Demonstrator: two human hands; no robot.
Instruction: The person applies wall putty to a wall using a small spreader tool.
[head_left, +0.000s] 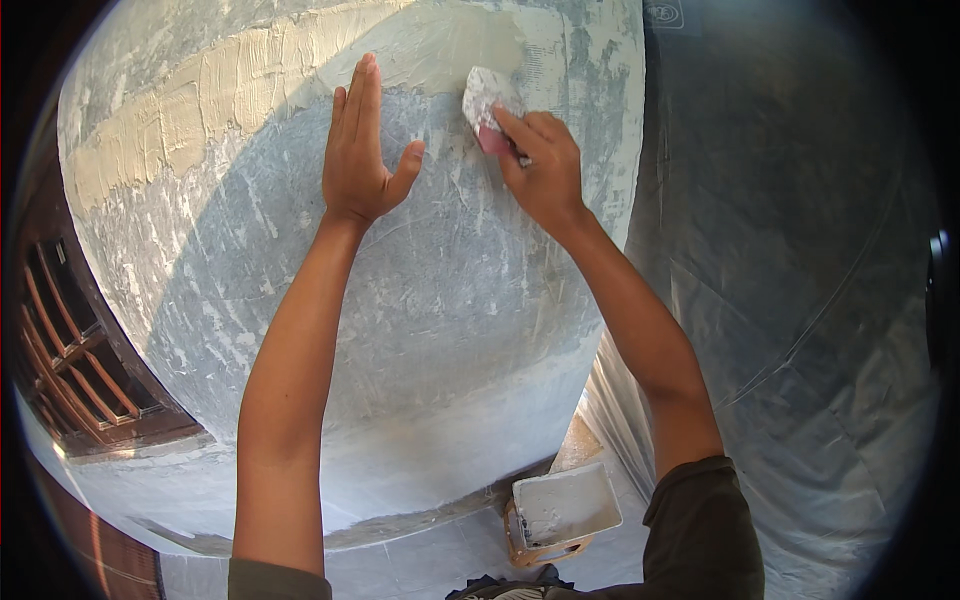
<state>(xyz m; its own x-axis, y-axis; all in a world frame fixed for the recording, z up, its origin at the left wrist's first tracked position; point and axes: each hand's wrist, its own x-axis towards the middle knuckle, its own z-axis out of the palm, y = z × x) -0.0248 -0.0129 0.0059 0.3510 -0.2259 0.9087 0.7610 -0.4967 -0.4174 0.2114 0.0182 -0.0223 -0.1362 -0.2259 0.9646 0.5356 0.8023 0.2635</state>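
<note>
My right hand (548, 168) is closed round the pink grip of a putty knife (490, 97), whose broad blade is smeared with white filler. The blade is up against a grey wall (400, 270), just below a band of cream-coloured filler (200, 95) that runs across the upper wall. To the left of it, my left hand (362, 160) is raised in front of the wall with straight fingers and the thumb spread away. Nothing is in it; whether it touches the wall I cannot tell. The right fingers hide part of the grip.
A whitish rectangular tub (600, 495) rests on a tan crate-like stand at the wall's foot. Plastic sheeting (780, 270) hangs along the right, past the wall's edge. At left is a brown wooden lattice window (85, 350). Pale sheeting or tiles (400, 567) cover the floor.
</note>
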